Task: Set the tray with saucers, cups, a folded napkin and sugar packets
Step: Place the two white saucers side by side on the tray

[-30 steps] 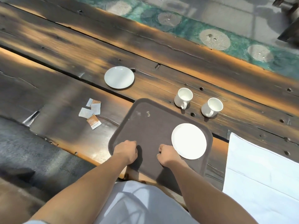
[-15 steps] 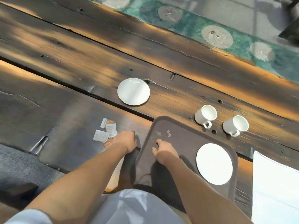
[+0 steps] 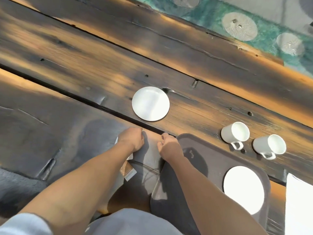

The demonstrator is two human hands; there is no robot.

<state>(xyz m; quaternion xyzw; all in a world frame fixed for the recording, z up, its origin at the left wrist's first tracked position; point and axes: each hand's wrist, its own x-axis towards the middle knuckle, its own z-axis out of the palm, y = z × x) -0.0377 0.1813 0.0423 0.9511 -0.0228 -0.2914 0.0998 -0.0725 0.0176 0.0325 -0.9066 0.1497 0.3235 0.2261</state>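
Note:
A brown tray (image 3: 211,160) lies at the lower right and carries one white saucer (image 3: 243,189). A second saucer (image 3: 150,103) sits on the bare wood beyond my hands. Two white cups (image 3: 235,134) (image 3: 269,145) stand upright just past the tray's far edge. My left hand (image 3: 133,139) hovers above the sugar packets (image 3: 127,170), fingers loosely curled, with nothing seen in it. My right hand (image 3: 169,145) is beside the tray's far left corner, fingers relaxed and empty. The white napkin (image 3: 299,206) lies flat at the right edge.
The dark plank table (image 3: 67,68) has a long gap running under the far saucer. Its far edge meets a green patterned carpet (image 3: 211,16). My left forearm hides most of the sugar packets.
Both hands have let go of the tray's near edge and moved forward and left. The left hand now hangs over the packets, and the right hand has reached the tray's far left corner.

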